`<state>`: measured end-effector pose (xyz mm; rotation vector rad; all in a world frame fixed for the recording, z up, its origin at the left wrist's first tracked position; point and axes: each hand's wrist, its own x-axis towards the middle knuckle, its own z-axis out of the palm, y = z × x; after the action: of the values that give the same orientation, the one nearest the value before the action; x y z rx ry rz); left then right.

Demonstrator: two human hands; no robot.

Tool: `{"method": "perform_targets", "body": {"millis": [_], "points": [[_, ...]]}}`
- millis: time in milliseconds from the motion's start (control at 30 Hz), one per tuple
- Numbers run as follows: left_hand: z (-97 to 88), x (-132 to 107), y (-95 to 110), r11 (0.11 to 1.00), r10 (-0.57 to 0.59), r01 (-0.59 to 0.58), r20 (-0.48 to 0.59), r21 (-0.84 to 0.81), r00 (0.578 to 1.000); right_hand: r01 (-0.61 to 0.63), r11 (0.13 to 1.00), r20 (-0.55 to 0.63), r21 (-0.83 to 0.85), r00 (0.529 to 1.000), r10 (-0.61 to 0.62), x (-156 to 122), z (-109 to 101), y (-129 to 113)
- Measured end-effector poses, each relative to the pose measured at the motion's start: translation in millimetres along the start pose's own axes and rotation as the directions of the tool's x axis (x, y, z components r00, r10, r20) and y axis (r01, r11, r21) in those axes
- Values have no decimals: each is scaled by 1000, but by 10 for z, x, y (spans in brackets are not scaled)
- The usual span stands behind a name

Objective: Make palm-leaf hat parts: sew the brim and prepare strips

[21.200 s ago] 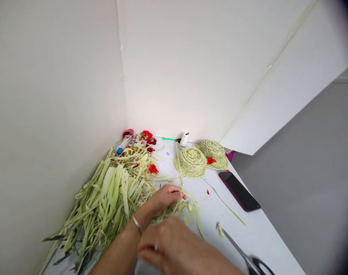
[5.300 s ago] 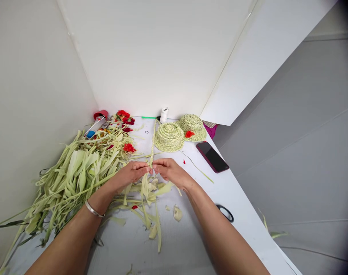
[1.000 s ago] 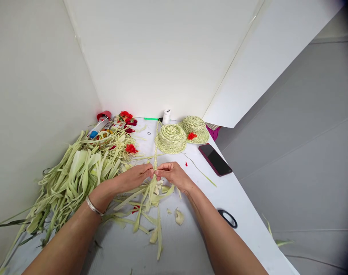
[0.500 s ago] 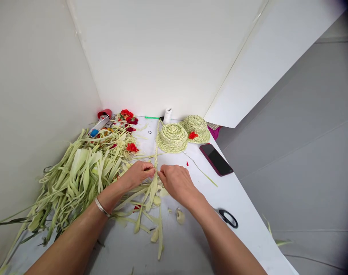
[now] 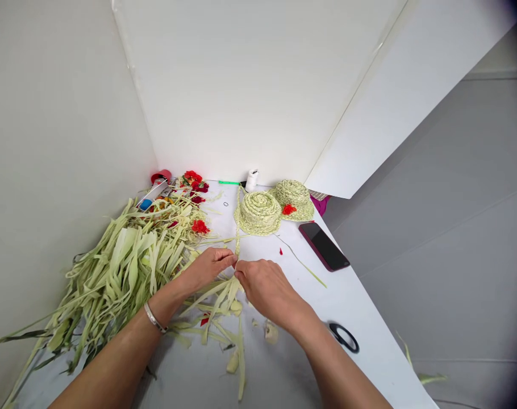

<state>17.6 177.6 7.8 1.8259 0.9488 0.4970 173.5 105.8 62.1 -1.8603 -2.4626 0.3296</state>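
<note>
My left hand and my right hand meet at the middle of the white table. Both pinch the near end of a thin plaited leaf braid that runs away from me to a woven pale green hat. Loose leaf strips fan out from under my fingers toward me. A silver bangle sits on my left wrist.
A big heap of pale green leaf strips fills the left side, with red flowers on it. A second woven hat with a red flower, a thread spool, a dark phone and scissor handles lie to the right.
My right hand has turned palm down and moved nearer over the strips. The left hand keeps its pinch on the braid end. The view has shifted slightly.
</note>
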Motion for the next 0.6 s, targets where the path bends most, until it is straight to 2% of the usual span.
{"method": "perform_targets", "body": {"millis": [167,267,367,433,500,533,600], "points": [[2,22,-39,1000,1,-1,-19,12,1000,34,968,39,247,998,-45,-14,-57,220],[-6,35,-63,1000,-6,6,-26,19,1000,14,903,55,430,998,-42,45,17,333],[-27,24,-64,1000,-9,10,-14,23,1000,8,729,62,684,996,-69,166,160,387],[-45,13,-61,999,-18,18,0,28,1000,-25,534,98,845,989,-107,250,261,396],[-63,7,-60,999,-28,27,18,38,999,-88,348,135,933,984,-114,313,339,397],[-71,7,-60,999,-32,31,26,44,999,-113,291,149,950,983,-103,335,366,398],[-84,8,-59,998,-38,36,40,57,998,-134,254,154,958,986,-58,363,399,403]]}}
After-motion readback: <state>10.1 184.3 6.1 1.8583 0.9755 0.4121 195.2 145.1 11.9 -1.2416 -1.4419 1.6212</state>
